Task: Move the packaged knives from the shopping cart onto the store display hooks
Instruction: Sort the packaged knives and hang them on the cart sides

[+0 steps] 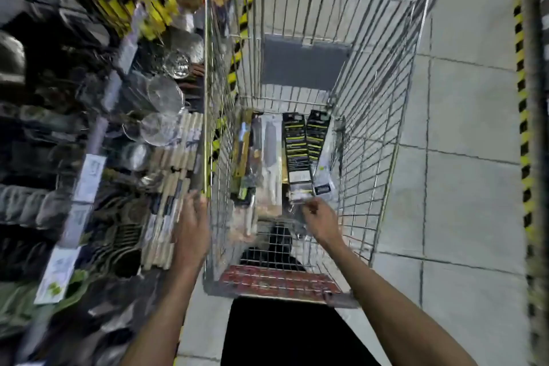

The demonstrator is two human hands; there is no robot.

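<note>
A wire shopping cart (374,116) stands below me with several packaged knives lying in its near end. Two black-and-yellow knife packages (297,151) lie side by side at the right; a white-carded knife (271,154) and a yellow-handled one (243,151) lie at the left. My right hand (319,218) reaches into the cart and pinches the near end of a black-and-yellow package. My left hand (191,230) hovers at the cart's left rim beside the display, fingers relaxed and holding nothing.
The store display (113,116) on the left carries glass lids, wooden-handled utensils (172,187) and price tags. The cart's red handle (279,281) is near my body. Tiled floor (463,128) lies to the right, with yellow-black hazard tape (524,134).
</note>
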